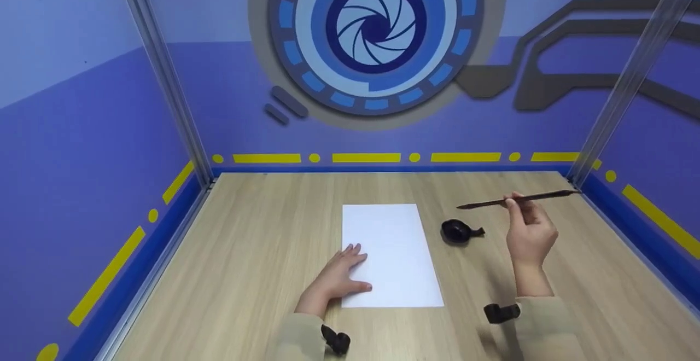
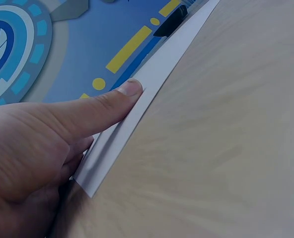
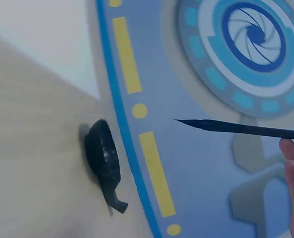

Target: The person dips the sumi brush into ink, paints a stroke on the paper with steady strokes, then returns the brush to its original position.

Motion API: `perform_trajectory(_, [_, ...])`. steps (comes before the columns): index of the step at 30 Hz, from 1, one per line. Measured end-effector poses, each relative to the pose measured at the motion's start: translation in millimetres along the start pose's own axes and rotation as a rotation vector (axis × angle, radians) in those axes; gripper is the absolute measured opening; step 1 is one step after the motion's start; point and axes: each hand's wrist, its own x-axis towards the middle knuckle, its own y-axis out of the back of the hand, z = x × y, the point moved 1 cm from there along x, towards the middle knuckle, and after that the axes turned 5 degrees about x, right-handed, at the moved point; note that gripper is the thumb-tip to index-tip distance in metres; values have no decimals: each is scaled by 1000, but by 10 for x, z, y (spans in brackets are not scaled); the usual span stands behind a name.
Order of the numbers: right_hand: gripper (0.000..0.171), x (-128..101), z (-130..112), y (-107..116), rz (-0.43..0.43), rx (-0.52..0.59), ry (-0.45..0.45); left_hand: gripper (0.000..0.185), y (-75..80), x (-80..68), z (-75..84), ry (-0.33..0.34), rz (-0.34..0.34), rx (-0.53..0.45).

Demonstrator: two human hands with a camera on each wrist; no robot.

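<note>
A blank white sheet of paper [image 1: 388,251] lies on the wooden table in front of me. My left hand [image 1: 342,279] rests on its left edge with the fingers spread and straight; in the left wrist view the thumb [image 2: 131,88] lies flat across the paper. Off to the right, my right hand [image 1: 529,235] pinches a dark calligraphy brush [image 1: 551,194] near its middle and holds it above the table, roughly level. The brush's pointed tip [image 3: 189,122] faces left. Below and left of that hand stands a small black dish with a short stem [image 1: 457,232].
The wooden table [image 1: 262,230] ends at a blue and purple wall [image 1: 229,98] behind, with side panels left and right. Metal posts [image 1: 169,76] stand at the corners. Small black wrist devices [image 1: 502,313] sit at both sleeves.
</note>
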Motion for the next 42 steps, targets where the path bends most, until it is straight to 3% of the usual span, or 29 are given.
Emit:
perform_trajectory(5, [31,-20,87,24,124,77,-254,79,-1,6,0,0,4,0])
perform_trajectory(9, [23,-73,175,57,210,212,-367,79,-8,2,1,6,2,8])
perform_trajectory(13, [11,-132,273,104,271,274,-416,78,-4,2,9,6,-3,12])
perform_trajectory(20, [12,-189,454,183,316,292,-511,78,8,7,22,-15,2,25])
perform_trajectory(34, [19,-274,677,246,297,248,-673,78,-12,-3,-3,11,-6,-6])
perform_trajectory(42, [21,-301,695,205,255,205,-663,79,2,8,0,21,-2,-10])
